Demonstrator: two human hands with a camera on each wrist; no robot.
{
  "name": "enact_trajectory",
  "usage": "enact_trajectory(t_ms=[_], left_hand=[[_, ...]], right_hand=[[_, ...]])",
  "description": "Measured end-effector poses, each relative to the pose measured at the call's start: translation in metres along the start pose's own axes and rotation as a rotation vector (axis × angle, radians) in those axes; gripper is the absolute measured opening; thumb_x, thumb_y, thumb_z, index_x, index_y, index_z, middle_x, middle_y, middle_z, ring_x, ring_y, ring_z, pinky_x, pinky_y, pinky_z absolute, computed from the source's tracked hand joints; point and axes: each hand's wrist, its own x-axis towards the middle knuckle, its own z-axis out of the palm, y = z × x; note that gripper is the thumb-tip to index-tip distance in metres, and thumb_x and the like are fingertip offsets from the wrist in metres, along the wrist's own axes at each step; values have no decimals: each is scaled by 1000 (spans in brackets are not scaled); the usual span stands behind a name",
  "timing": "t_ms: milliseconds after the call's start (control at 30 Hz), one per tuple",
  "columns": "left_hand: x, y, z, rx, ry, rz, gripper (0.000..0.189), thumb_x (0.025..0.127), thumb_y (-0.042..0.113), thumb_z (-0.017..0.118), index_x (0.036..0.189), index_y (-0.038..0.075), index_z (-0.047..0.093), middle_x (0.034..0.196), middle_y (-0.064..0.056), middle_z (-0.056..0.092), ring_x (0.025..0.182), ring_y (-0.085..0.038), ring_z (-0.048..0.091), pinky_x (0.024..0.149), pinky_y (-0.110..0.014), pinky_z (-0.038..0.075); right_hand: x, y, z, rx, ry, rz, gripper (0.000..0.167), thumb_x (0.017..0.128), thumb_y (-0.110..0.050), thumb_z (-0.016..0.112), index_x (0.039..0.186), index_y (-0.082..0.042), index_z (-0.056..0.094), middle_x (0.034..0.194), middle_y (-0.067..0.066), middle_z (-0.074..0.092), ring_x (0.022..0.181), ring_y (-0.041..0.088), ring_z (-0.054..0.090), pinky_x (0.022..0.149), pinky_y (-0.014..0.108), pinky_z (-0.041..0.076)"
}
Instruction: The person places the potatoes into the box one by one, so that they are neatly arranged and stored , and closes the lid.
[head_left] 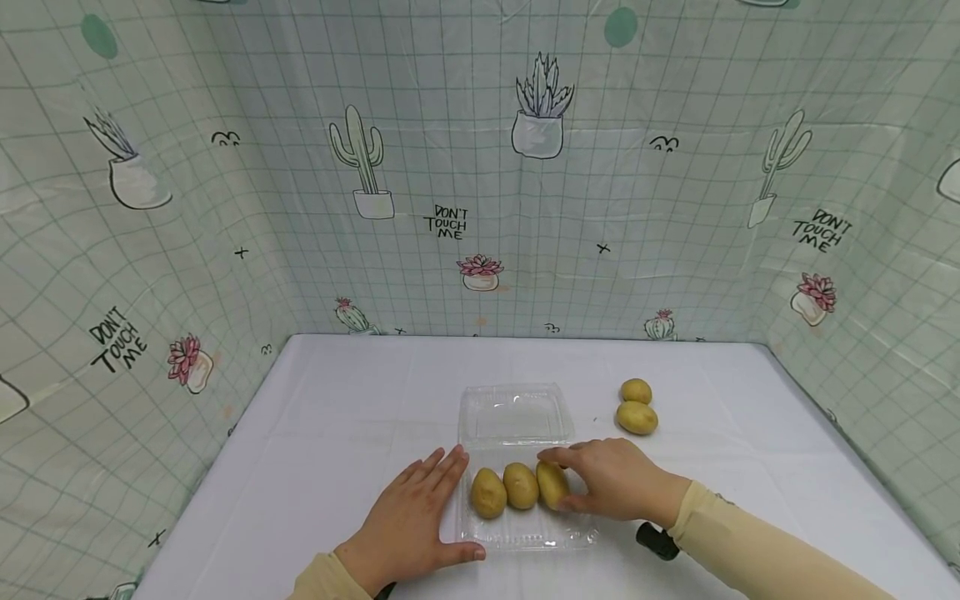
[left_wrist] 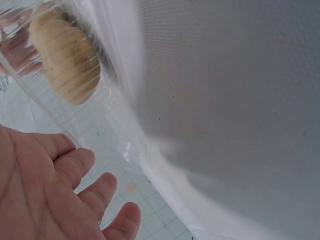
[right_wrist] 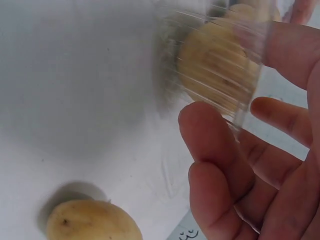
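Note:
A clear plastic clamshell container (head_left: 528, 533) lies opened on the table, its lid (head_left: 516, 414) folded back to the far side. Inside the base sit three potatoes in a row: a left one (head_left: 489, 493), a middle one (head_left: 521, 486) and a right one (head_left: 552, 485). My right hand (head_left: 618, 479) pinches the right potato between thumb and forefinger, reaching over the container's right wall. In the right wrist view, its other fingers (right_wrist: 207, 130) hang outside that wall. My left hand (head_left: 416, 521) is spread flat, its fingertips at the container's left edge.
Two more potatoes, a smaller one (head_left: 636, 391) and a larger one (head_left: 637, 417), lie behind my right hand, beyond the container's right side. A white cloth (head_left: 360, 392) covers the table. A patterned curtain (head_left: 480, 167) stands around the back and sides.

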Motion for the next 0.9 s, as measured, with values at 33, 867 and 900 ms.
enact_trajectory(t_ms=[33, 867, 900], left_hand=[[0, 0, 0, -1, -1, 0, 109, 80, 84, 50, 155, 6, 34, 162, -6, 29, 146, -28, 29, 115, -46, 29], [1, 0, -1, -11, -8, -4, 110, 79, 84, 51, 156, 7, 34, 162, -6, 29, 146, -28, 29, 114, -47, 30], [1, 0, -1, -11, -9, -5, 110, 79, 84, 51, 155, 7, 34, 161, -6, 29, 146, -28, 29, 114, -47, 30]], right_hand=[[-1, 0, -2, 6, -1, 3, 57, 81, -42, 82, 130, -18, 64, 102, -4, 72, 81, 10, 65, 58, 30, 49], [-38, 46, -43, 193, 127, 198, 46, 91, -31, 74, 134, -21, 61, 107, -7, 70, 64, -2, 52, 55, 24, 46], [-39, 48, -43, 189, 130, 204, 46, 91, -32, 74, 134, -21, 61, 107, -7, 70, 64, -2, 52, 55, 24, 46]])
